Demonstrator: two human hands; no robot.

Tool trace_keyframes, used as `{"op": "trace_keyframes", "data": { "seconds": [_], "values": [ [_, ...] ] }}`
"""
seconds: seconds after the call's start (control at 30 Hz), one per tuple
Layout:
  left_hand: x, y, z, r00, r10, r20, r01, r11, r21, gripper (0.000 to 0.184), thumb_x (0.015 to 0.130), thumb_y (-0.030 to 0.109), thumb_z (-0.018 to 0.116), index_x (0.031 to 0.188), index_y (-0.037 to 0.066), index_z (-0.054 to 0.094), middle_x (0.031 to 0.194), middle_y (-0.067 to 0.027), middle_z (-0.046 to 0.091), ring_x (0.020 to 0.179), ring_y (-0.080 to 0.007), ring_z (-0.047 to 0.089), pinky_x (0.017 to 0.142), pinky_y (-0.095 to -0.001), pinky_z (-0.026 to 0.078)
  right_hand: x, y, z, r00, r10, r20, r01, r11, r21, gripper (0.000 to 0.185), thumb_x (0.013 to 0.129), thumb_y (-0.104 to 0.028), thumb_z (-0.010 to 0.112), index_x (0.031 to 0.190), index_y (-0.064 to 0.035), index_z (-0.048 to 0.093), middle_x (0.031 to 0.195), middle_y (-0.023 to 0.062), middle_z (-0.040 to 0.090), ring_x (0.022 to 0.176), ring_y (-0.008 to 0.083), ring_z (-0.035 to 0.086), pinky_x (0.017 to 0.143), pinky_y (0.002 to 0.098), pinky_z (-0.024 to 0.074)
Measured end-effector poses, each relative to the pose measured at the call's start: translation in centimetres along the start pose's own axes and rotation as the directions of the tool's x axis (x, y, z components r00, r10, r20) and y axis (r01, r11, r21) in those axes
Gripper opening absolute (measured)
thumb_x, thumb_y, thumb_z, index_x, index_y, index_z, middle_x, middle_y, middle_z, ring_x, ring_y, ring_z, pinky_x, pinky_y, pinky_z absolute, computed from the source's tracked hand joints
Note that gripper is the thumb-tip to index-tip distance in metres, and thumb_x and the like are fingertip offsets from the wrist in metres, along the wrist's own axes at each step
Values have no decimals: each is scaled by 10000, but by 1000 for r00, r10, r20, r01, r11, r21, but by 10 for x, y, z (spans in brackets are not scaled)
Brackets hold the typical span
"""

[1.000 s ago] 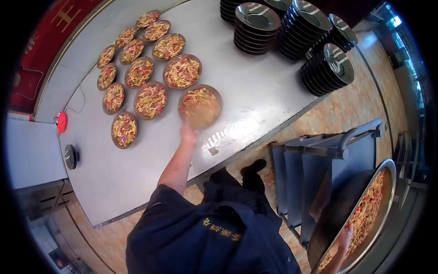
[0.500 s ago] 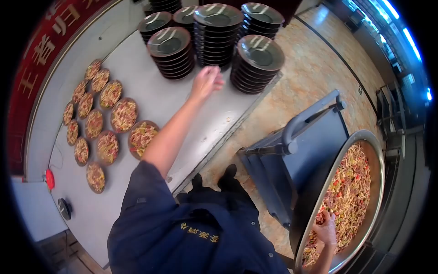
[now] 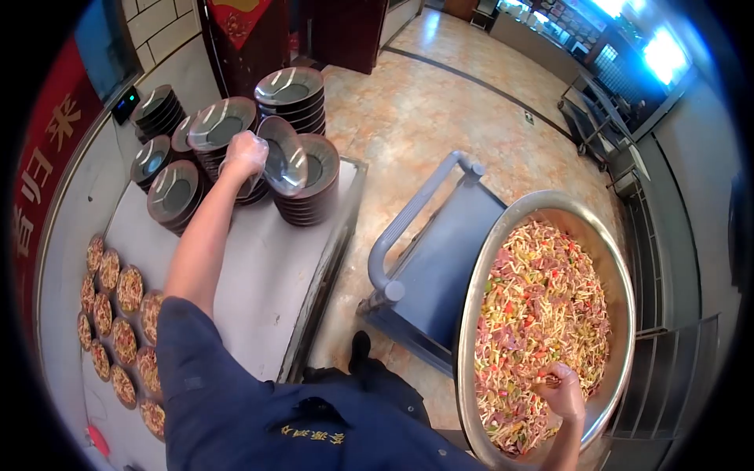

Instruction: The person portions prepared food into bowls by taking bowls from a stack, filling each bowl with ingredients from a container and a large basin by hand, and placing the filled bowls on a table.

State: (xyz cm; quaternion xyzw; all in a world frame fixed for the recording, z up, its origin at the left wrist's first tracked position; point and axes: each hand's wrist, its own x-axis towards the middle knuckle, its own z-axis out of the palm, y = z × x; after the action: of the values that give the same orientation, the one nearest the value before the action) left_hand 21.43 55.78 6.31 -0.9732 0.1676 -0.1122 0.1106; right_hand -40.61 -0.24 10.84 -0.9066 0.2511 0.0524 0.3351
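Observation:
At the plate stacks, my left hand [image 3: 245,155] in a clear plastic glove grips the edge of a dark plate [image 3: 286,157]. That plate is tilted, standing clear of the right front stack [image 3: 308,206] behind it. On the other side, my right hand [image 3: 564,392], gloved too, is closed at the surface of a mixed food [image 3: 542,306] of pale shreds, pinkish meat strips and red and green pieces. A little of the mix shows at its fingertips. A large metal basin [image 3: 469,330] holds this food.
Several plates of the same mix [image 3: 124,341] stand on the pale table [image 3: 255,298] at left. More stacks of dark plates [image 3: 174,192] occupy its far end. A blue-grey cart [image 3: 448,275] with a raised handle [image 3: 416,212] is beside the basin. A red object [image 3: 97,441] lies lower left.
My view has swung right. My left hand, formerly in front of the stacks without a plate, now has a plate lifted and tilted. My right hand remains in the basin, its fingers now closed.

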Motion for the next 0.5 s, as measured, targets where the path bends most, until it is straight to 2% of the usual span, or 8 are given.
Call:
{"op": "trace_keyframes", "data": {
  "seconds": [0.03, 0.13, 0.2, 0.27, 0.33, 0.4, 0.47, 0.5],
  "values": [
    [-11, 18, -26, 943, -318, -104, 252, 879, -405, 293, 871, 193, 589, 879, -55, 746, 960, -279, 728, 950, -443, 716, 877, -481, 577, 0, 1, -4, 1000, -4, -16, 4, 1000, -1, 243, 744, 64, 769, 972, -7, 727, 948, 50, 674, 796, 114, 665, 638, 272, 555],
    [-9, 28, -13, 954, -227, -197, 146, 922, -358, 305, 852, 177, 583, 940, -77, 728, 1033, -305, 707, 1005, -449, 698, 917, -483, 560, 2, 3, -8, 982, 189, 2, -179, 930, 321, 227, 809, 38, 785, 1021, -7, 717, 944, 15, 664, 756, 76, 660, 626, 220, 529],
    [-15, 38, -19, 944, -258, -206, 141, 880, -454, 312, 835, 177, 588, 953, -80, 718, 1069, -308, 696, 1023, -443, 686, 958, -462, 543, 1, -1, -2, 997, 80, -24, -71, 962, 263, 257, 819, 24, 796, 1062, -9, 716, 918, 15, 695, 737, 78, 666, 633, 226, 535],
    [-20, 42, -14, 925, -248, -288, 71, 857, -510, 312, 827, 192, 605, 941, -73, 725, 1069, -302, 697, 1026, -433, 685, 967, -452, 541, 0, -13, 5, 959, 255, 121, -280, 915, 292, 274, 838, -3, 807, 1096, -2, 715, 898, 31, 731, 763, 84, 672, 647, 244, 545],
    [-22, 42, -3, 874, -242, -422, -28, 841, -540, 308, 804, 213, 639, 912, -57, 739, 1047, -306, 700, 1009, -435, 692, 950, -459, 551, 1, -6, 14, 979, 192, 67, -204, 927, 316, 304, 843, -37, 825, 1122, 2, 712, 905, 59, 754, 791, 90, 679, 669, 254, 551],
    [-20, 41, 1, 877, -368, -309, 66, 730, -680, 308, 809, 218, 628, 916, -47, 744, 1004, -299, 712, 981, -442, 700, 923, -480, 554, -1, -6, 24, 982, 170, 80, -187, 929, 319, 323, 842, -75, 840, 1128, 2, 711, 922, 63, 754, 810, 96, 686, 684, 265, 558],
    [-15, 26, 17, 902, -362, -234, 95, 697, -711, 312, 812, 218, 608, 912, -41, 749, 962, -303, 715, 953, -453, 707, 889, -482, 561, -1, 3, 30, 989, 142, 47, -149, 966, 212, 289, 861, -95, 824, 1113, -3, 716, 915, 58, 752, 792, 106, 689, 692, 279, 562],
    [-10, 14, 38, 893, -429, -136, 135, 545, -828, 313, 815, 217, 604, 908, -46, 747, 940, -304, 715, 914, -443, 711, 873, -470, 563, 0, -5, 29, 984, 179, 6, -171, 925, 340, 260, 874, -98, 811, 1099, -8, 716, 890, 51, 743, 768, 106, 679, 674, 277, 552]
  ]
}}
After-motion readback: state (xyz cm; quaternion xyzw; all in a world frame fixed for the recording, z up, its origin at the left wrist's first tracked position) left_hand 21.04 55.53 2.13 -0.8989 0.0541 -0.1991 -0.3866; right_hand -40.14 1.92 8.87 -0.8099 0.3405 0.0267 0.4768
